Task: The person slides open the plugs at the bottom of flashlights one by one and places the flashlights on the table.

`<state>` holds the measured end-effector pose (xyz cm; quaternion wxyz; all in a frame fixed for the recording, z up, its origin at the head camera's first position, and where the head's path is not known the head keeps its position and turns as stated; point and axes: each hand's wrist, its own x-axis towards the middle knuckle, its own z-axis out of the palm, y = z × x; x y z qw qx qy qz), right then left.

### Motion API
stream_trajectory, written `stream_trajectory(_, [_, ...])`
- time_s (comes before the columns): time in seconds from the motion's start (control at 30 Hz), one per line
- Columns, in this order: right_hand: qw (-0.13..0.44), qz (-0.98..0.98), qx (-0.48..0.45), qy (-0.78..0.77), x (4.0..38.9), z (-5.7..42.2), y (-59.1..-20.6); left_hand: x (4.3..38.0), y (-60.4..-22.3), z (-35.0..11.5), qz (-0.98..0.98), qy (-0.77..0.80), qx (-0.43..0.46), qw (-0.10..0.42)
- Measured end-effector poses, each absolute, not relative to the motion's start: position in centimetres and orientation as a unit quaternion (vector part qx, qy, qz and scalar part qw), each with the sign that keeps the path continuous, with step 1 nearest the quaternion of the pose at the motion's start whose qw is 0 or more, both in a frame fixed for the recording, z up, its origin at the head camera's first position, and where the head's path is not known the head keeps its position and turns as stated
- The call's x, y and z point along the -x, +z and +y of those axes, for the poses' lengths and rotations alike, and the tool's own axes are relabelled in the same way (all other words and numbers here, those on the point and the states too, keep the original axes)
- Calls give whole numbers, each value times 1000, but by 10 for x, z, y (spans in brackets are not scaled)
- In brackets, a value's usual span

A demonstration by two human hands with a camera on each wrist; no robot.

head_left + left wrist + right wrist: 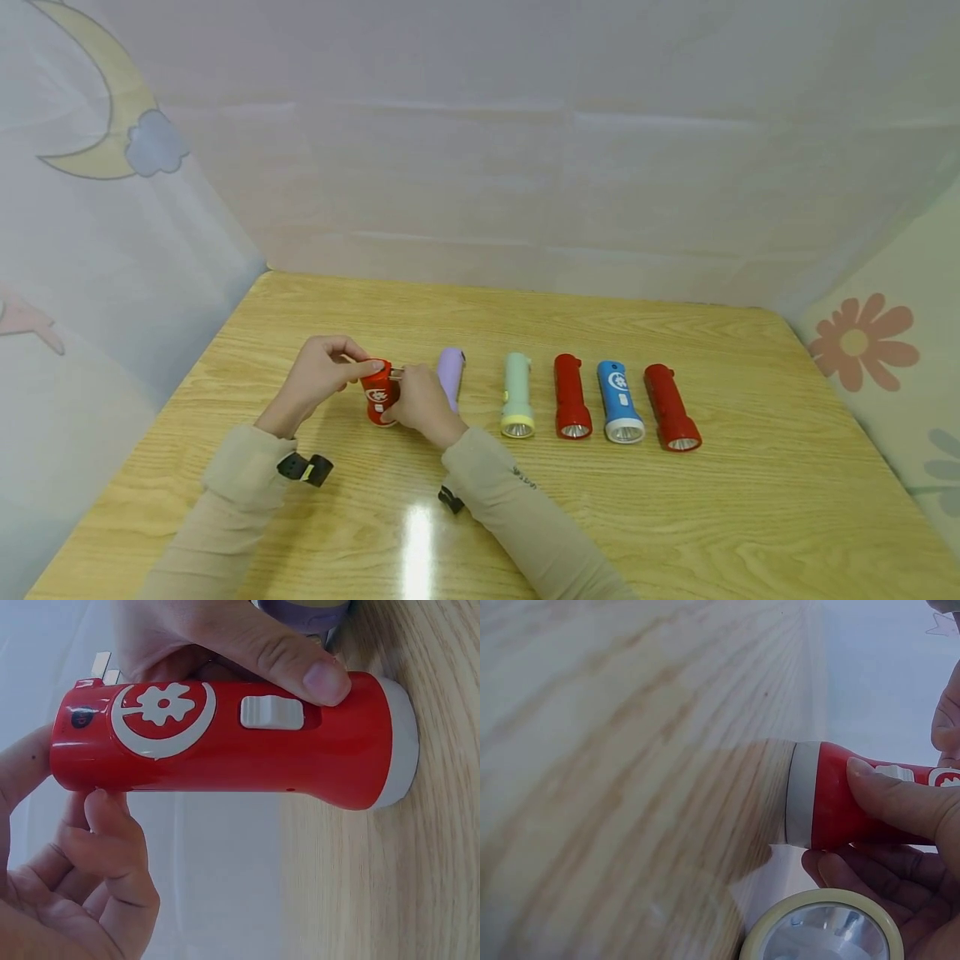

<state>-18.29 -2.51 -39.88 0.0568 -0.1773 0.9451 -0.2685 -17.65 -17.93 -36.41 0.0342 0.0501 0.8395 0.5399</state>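
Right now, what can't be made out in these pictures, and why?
Head: front end of the purple torch, behind the right hand.
Head: sleeve print, too small.
Right wrist: top of the held torch, cut off by the right edge.
All views: its lens, facing the table.

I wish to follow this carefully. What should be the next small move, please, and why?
Possibly press the metal prongs inward with the right hand: they stick out from the upright red flashlight near its top, which the left hand touches.
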Motion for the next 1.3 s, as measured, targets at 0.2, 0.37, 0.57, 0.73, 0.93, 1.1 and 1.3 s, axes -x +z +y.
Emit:
stream_trajectory(0.2, [63,944,169,-278,180,-25,-398,175,-366,-183,834,546,-69,38])
stream_trajectory(0.37, [60,945,172,-273,181,-24,-399,175,-368,-188,827,552,-96,58])
stream_trajectory(0.57, [62,940,178,-285,182,-24,-400,173,-369,-195,824,550,-114,76])
stream_trajectory(0.73, [68,937,180,-293,182,-24,-400,171,-370,-195,818,558,-120,72])
stream_trajectory(0.93, [70,937,178,-292,183,-24,-400,170,-370,-193,823,552,-120,60])
stream_trajectory(1.1, [68,938,183,-286,182,-24,-400,170,-371,-193,828,545,-117,50])
stream_trajectory(1.3, [61,937,201,-278,183,-22,-399,172,-373,-193,829,547,-108,41])
